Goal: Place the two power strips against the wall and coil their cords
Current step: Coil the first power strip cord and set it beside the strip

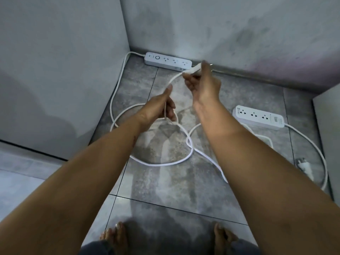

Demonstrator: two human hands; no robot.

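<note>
Bare feet [114, 236] stand on a floor [165, 190] of grey mottled tiles with dark joints. Both forearms reach out over it. The left hand [158, 109] has its fingers curled round the cord [173, 80], thumb pointing up. From there the cord arcs up to the right hand [203, 85], whose fingertips pinch its end [192, 69], which looks like the plug. The rest of this cord lies in loose loops on the tiles under the hands and runs up along the left panel [55, 61] to the far strip [167, 61]. That strip is already flat against the back wall [239, 34], in the corner. So one placing looks done and the coiling of this cord is just starting. Next, the left hand should likely gather even turns while the right feeds slack, without dragging the strip off the wall. The near strip [258, 116] lies out on the tiles to the right, well apart from the wall. Its cord [320, 155] sprawls wide and its plug [304, 166] rests on the floor, so all of that is yet to do. The wall is grey with dark stains, and a skirting [257, 72] runs along its foot.
</note>
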